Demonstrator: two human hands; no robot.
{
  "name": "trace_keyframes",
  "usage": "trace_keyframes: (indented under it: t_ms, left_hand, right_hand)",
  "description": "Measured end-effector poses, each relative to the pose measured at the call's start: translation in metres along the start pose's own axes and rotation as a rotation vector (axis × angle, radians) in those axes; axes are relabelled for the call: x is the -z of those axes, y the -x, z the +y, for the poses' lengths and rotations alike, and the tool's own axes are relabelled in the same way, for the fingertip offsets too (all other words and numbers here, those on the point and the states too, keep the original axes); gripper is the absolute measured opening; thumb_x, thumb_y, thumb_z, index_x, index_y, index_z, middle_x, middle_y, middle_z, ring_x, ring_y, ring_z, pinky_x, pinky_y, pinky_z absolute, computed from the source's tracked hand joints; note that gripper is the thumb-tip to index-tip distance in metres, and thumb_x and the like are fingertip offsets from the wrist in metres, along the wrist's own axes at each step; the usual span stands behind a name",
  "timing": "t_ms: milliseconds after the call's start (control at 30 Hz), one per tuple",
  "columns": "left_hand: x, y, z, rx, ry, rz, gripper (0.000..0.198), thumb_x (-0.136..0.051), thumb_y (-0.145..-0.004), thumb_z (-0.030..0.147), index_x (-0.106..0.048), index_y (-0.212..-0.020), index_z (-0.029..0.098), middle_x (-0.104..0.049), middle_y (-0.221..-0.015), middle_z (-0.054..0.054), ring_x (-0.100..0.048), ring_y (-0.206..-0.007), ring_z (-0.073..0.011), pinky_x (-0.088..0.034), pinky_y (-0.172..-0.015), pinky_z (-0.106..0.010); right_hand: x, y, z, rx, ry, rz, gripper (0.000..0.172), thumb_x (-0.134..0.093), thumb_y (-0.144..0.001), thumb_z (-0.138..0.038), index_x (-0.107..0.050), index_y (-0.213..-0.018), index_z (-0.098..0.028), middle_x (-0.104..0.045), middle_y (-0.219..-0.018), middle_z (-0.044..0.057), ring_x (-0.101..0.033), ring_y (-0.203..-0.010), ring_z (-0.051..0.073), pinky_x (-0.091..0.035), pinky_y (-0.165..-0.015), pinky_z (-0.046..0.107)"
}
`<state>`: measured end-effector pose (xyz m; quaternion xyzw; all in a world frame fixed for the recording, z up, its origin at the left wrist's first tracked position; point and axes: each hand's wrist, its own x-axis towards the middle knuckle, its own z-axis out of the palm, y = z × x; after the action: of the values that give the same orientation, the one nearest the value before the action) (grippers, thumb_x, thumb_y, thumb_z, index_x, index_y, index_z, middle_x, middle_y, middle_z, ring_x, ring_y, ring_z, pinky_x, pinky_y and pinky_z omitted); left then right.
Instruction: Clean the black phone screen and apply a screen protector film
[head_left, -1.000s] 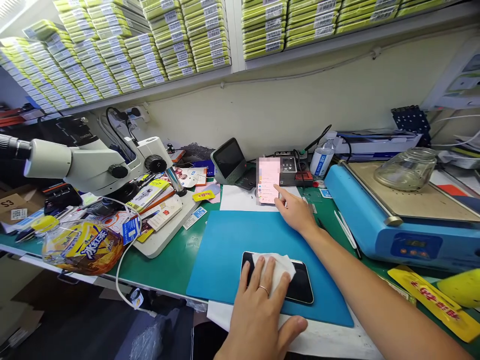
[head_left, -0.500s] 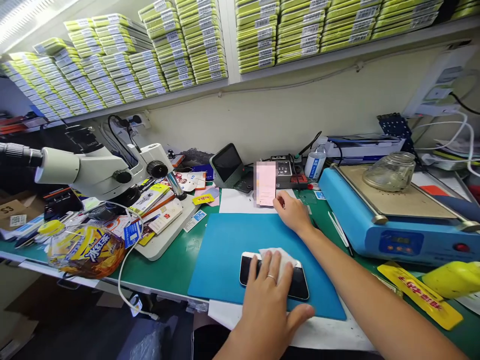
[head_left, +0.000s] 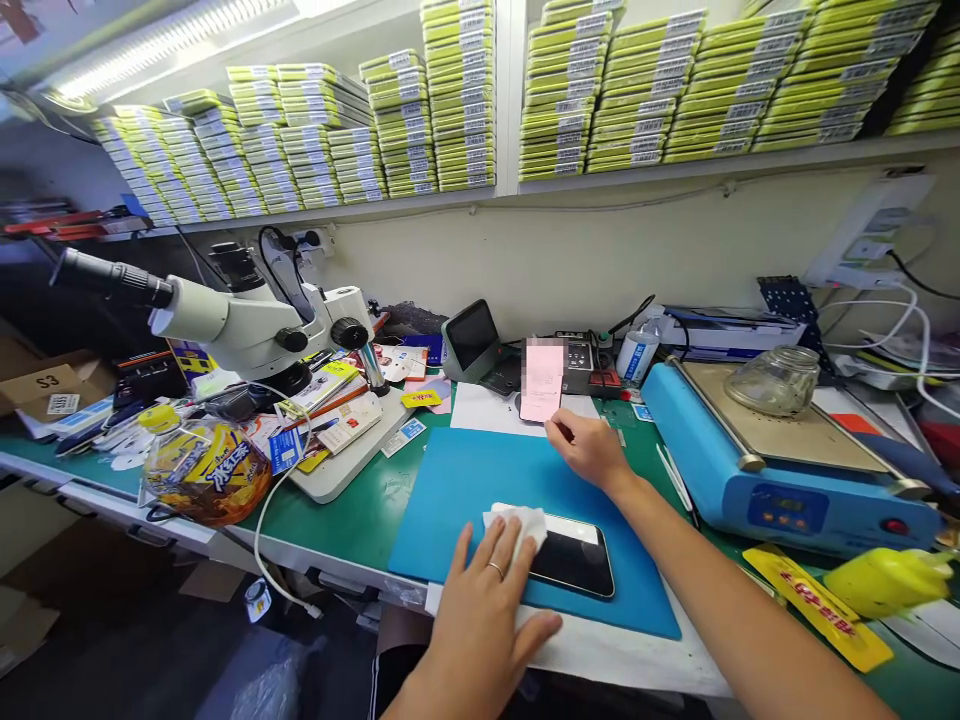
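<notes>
Lying phone (head_left: pixel 577 562) part-covered, standing phone (head_left: pixel 541 392) part-blurred
The left hand (head_left: pixel 480 595) and white wipe (head_left: pixel 531 522) hide the former's left end. Pixelation masks some of the latter's screen; its small text is unreadable. Whether the right hand (head_left: pixel 589 450) touches it is unclear. The bottom edge crops both forearms (head_left: pixel 705 580); the top edge, some yellow-green packs (head_left: pixel 457 100).

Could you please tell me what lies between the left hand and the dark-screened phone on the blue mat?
In the head view, a white wipe lies between the left hand and the dark-screened phone.
</notes>
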<state>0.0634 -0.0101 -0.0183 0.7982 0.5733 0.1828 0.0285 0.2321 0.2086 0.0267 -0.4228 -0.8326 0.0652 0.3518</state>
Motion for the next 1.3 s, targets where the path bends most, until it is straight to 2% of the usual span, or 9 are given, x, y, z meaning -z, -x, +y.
trace_keyframes:
  t_ms: [100, 200, 433, 567, 667, 800, 967, 1100, 1300]
  left_hand:
    - [0.003, -0.003, -0.008, 0.045, -0.026, 0.021, 0.062, -0.044, -0.105, 0.055, -0.035, -0.159, 0.025, -0.035, -0.165, -0.005, -0.036, -0.152, -0.0298, -0.033, -0.122, -0.059]
    - [0.001, -0.014, -0.004, 0.083, -0.031, 0.038, 0.066, -0.041, -0.105, 0.059, -0.038, -0.158, 0.019, -0.039, -0.163, -0.011, -0.036, -0.151, -0.0319, -0.034, -0.121, -0.058]
    - [-0.015, -0.048, 0.048, -0.05, 0.029, 0.039, 0.08, -0.044, -0.098, 0.071, -0.047, -0.152, 0.011, -0.043, -0.159, -0.018, -0.037, -0.15, -0.0342, -0.034, -0.123, -0.053]
    - [-0.02, -0.038, 0.063, -0.09, 0.017, 0.034, 0.083, -0.044, -0.099, 0.069, -0.038, -0.157, 0.009, -0.036, -0.163, -0.016, -0.033, -0.152, -0.0336, -0.035, -0.123, -0.052]
    - [-0.016, -0.017, 0.049, -0.123, 0.002, 0.033, 0.079, -0.044, -0.101, 0.065, -0.034, -0.159, 0.012, -0.031, -0.166, -0.012, -0.03, -0.154, -0.0299, -0.033, -0.124, -0.05]
    - [-0.006, 0.005, 0.012, -0.046, -0.05, 0.027, 0.077, -0.044, -0.101, 0.065, -0.034, -0.159, 0.016, -0.032, -0.165, -0.008, -0.032, -0.153, -0.0285, -0.031, -0.125, -0.051]
    - [0.001, -0.001, -0.009, 0.061, -0.078, 0.045, 0.07, -0.038, -0.106, 0.055, -0.028, -0.161, 0.013, -0.029, -0.166, -0.011, -0.029, -0.154, -0.0276, -0.032, -0.124, -0.05]
    - [-0.006, -0.026, 0.011, 0.11, -0.041, 0.054, 0.081, -0.037, -0.103, 0.065, -0.035, -0.157, 0.005, -0.034, -0.164, -0.017, -0.032, -0.153, -0.0327, -0.034, -0.123, -0.052]
    - [-0.023, -0.051, 0.055, -0.039, 0.02, 0.045, 0.089, -0.04, -0.099, 0.071, -0.041, -0.153, 0.001, -0.041, -0.159, -0.022, -0.037, -0.15, -0.0356, -0.036, -0.121, -0.051]
  right_hand:
    - [-0.004, 0.0, -0.001, -0.004, 0.014, -0.006, 0.028, -0.045, -0.089, -0.034, -0.052, -0.064, -0.024, -0.061, -0.057, 0.002, -0.054, -0.051, 0.017, -0.032, -0.057, 0.03]
    - [-0.007, 0.001, 0.001, -0.036, 0.028, 0.01, 0.028, -0.044, -0.089, -0.034, -0.053, -0.064, -0.025, -0.062, -0.058, 0.002, -0.054, -0.052, 0.018, -0.032, -0.057, 0.029]
    - [-0.008, 0.003, 0.012, -0.139, 0.051, 0.059, 0.029, -0.042, -0.089, -0.034, -0.058, -0.067, -0.024, -0.065, -0.06, 0.004, -0.055, -0.057, 0.019, -0.032, -0.057, 0.029]
    - [-0.009, 0.005, 0.016, -0.169, 0.042, 0.029, 0.029, -0.042, -0.089, -0.034, -0.058, -0.067, -0.023, -0.066, -0.061, 0.004, -0.055, -0.057, 0.019, -0.033, -0.058, 0.029]
    - [-0.012, 0.005, 0.019, -0.182, 0.026, -0.014, 0.028, -0.044, -0.089, -0.033, -0.057, -0.066, -0.024, -0.064, -0.059, 0.003, -0.054, -0.056, 0.018, -0.032, -0.056, 0.029]
    - [-0.014, 0.004, 0.021, -0.188, 0.001, -0.062, 0.025, -0.046, -0.087, -0.03, -0.058, -0.066, -0.024, -0.064, -0.059, 0.002, -0.055, -0.057, 0.018, -0.031, -0.056, 0.029]
    - [-0.01, 0.005, 0.018, -0.187, -0.007, -0.086, 0.026, -0.045, -0.087, -0.029, -0.056, -0.065, -0.024, -0.064, -0.06, 0.003, -0.055, -0.057, 0.018, -0.03, -0.056, 0.029]
    - [-0.006, 0.003, 0.009, -0.158, -0.005, -0.108, 0.026, -0.043, -0.088, -0.03, -0.053, -0.065, -0.024, -0.063, -0.059, 0.003, -0.054, -0.056, 0.018, -0.03, -0.056, 0.029]
    - [0.01, -0.003, -0.038, -0.033, -0.039, -0.227, 0.026, -0.044, -0.092, -0.029, -0.057, -0.07, -0.023, -0.065, -0.064, 0.002, -0.055, -0.058, 0.018, -0.034, -0.058, 0.029]
